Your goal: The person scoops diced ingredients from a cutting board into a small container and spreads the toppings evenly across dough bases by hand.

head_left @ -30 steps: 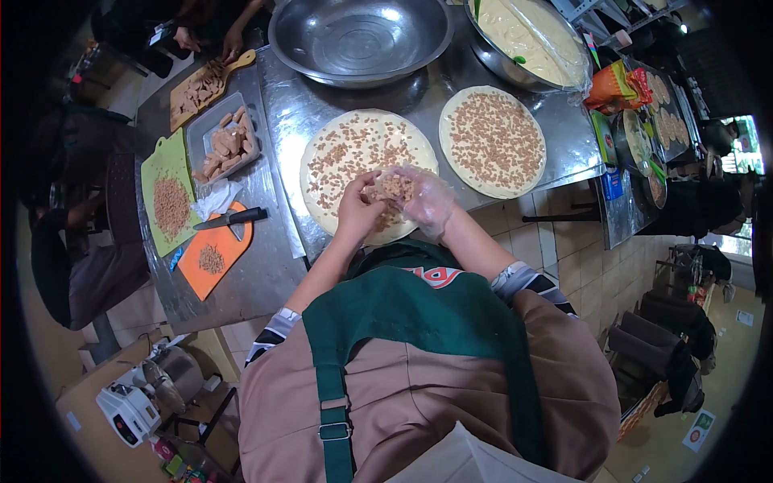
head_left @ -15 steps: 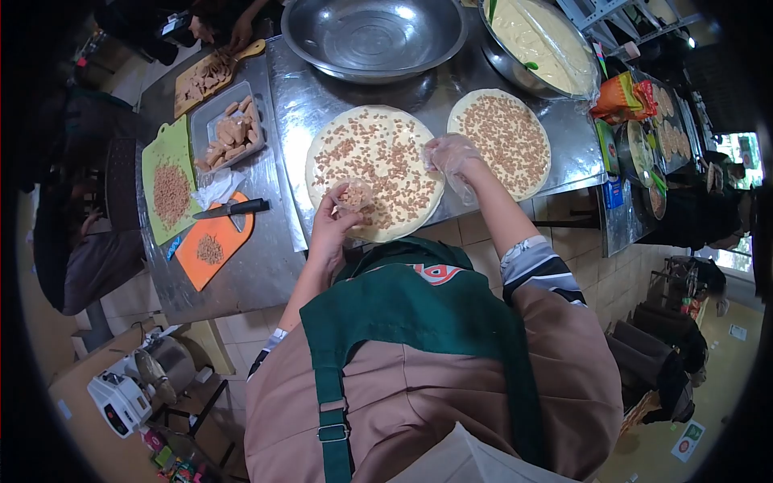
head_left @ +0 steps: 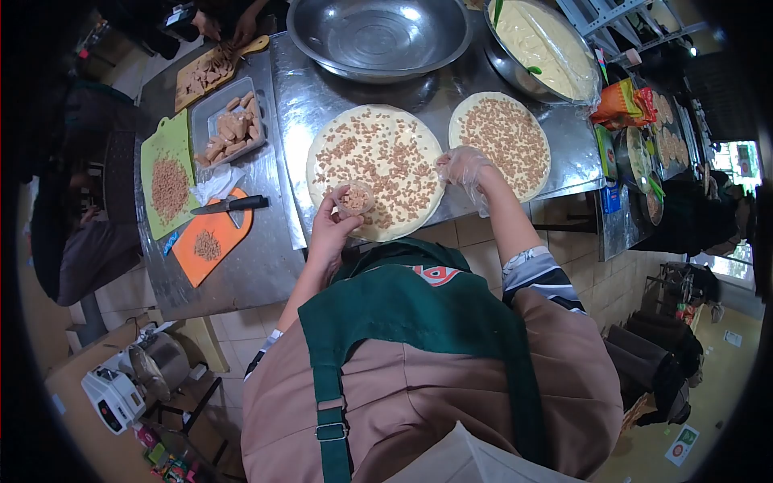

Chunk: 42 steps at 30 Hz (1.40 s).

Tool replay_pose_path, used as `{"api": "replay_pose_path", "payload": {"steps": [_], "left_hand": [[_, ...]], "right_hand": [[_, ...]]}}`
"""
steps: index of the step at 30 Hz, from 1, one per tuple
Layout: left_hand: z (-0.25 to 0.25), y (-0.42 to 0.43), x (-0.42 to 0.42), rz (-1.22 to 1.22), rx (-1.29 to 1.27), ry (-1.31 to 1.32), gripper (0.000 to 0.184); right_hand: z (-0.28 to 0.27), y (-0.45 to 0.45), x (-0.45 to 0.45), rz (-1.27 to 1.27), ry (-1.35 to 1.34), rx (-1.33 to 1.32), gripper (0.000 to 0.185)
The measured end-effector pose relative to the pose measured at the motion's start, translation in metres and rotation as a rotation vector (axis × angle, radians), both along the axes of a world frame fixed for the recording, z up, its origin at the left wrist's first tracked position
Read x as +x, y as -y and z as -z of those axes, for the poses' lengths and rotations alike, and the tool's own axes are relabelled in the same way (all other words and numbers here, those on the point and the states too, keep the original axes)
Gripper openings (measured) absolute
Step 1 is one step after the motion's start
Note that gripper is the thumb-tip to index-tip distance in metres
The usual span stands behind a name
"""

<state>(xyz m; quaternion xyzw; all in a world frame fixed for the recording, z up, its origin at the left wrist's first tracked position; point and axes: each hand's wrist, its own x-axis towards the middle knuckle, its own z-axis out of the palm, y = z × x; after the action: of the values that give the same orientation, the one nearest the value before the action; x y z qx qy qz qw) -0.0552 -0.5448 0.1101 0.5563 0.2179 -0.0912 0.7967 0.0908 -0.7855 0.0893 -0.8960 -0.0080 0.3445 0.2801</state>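
Observation:
My bare left hand (head_left: 328,231) grips a small clear plastic cup (head_left: 355,199) of chopped sausage over the near left edge of a round dough base (head_left: 385,149). That base has a pale spread and scattered sausage bits on it. At its right edge is my right hand (head_left: 467,169), in a clear plastic glove, fingers drawn together and pointing left. What those fingers hold, if anything, is hidden. A second dough base (head_left: 501,133), covered more densely with sausage bits, lies just beyond the right hand.
At left are a green cutting board (head_left: 169,183) with chopped sausage, an orange board (head_left: 221,245), a knife (head_left: 229,204) and a tub of sausages (head_left: 233,129). A metal bowl (head_left: 378,40) and a basin of dough (head_left: 539,48) stand behind. Another person's hands (head_left: 229,28) work at far left.
My right hand has shifted slightly right and down, from over the left dough base to its edge. My left hand and the cup stay almost in place.

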Motion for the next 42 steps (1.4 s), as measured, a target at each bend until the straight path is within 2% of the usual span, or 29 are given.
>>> {"api": "replay_pose_path", "payload": {"steps": [2, 4, 6, 9, 13, 15, 19, 21, 22, 25, 27, 30, 33, 36, 40, 42], "left_hand": [[-0.004, 0.001, 0.002, 0.004, -0.012, -0.024, 0.055], [-0.003, 0.001, 0.002, 0.002, -0.013, -0.012, 0.056], [-0.001, 0.001, 0.002, -0.001, -0.013, 0.0, 0.056], [0.001, 0.0, 0.0, -0.038, -0.007, 0.022, 0.056], [0.0, -0.004, -0.003, -0.043, -0.003, -0.012, 0.057], [0.001, -0.004, -0.004, -0.054, -0.009, -0.015, 0.057], [0.0, -0.005, -0.006, -0.084, -0.007, 0.0, 0.055], [0.0, -0.004, -0.006, -0.093, -0.019, 0.002, 0.055], [0.0, -0.004, -0.007, -0.097, -0.02, 0.005, 0.055], [0.002, -0.003, -0.007, -0.104, -0.018, 0.012, 0.055], [0.004, -0.002, -0.008, -0.107, -0.014, 0.015, 0.055], [0.008, -0.001, -0.009, -0.118, 0.002, 0.025, 0.055], [0.008, 0.0, -0.009, -0.126, 0.006, 0.024, 0.055], [0.007, 0.002, -0.008, -0.136, 0.027, 0.017, 0.056], [0.006, 0.005, -0.007, -0.128, 0.043, 0.001, 0.057], [0.005, 0.006, -0.006, -0.103, 0.062, -0.028, 0.058]], "right_hand": [[0.028, 0.012, 0.006, 0.073, -0.005, 0.081, 0.02], [0.025, 0.01, 0.008, 0.147, -0.012, 0.162, 0.02], [0.014, 0.004, 0.012, 0.118, 0.028, 0.013, 0.02], [-0.014, -0.006, 0.006, 0.051, 0.163, -0.024, 0.019], [0.007, -0.004, 0.025, 0.056, 0.113, -0.051, 0.021], [0.007, -0.006, 0.032, -0.047, 0.133, -0.207, 0.024], [0.007, -0.008, 0.038, -0.167, 0.2, -0.238, 0.024], [0.011, -0.005, 0.046, 0.04, 0.029, -0.063, 0.024], [0.011, -0.006, 0.049, 0.037, 0.03, -0.062, 0.024], [-0.001, -0.015, 0.053, -0.098, 0.119, -0.215, 0.025], [-0.019, -0.024, 0.05, -0.333, 0.257, -0.329, 0.025], [-0.014, -0.031, 0.052, -0.393, 0.356, -0.284, 0.026], [-0.009, -0.03, 0.056, -0.44, 0.318, -0.228, 0.028], [0.006, -0.032, 0.066, -0.49, 0.399, -0.275, 0.029], [-0.001, -0.032, 0.064, -0.486, 0.401, -0.254, 0.025], [-0.002, -0.033, 0.062, -0.38, 0.522, -0.109, 0.023]]}}
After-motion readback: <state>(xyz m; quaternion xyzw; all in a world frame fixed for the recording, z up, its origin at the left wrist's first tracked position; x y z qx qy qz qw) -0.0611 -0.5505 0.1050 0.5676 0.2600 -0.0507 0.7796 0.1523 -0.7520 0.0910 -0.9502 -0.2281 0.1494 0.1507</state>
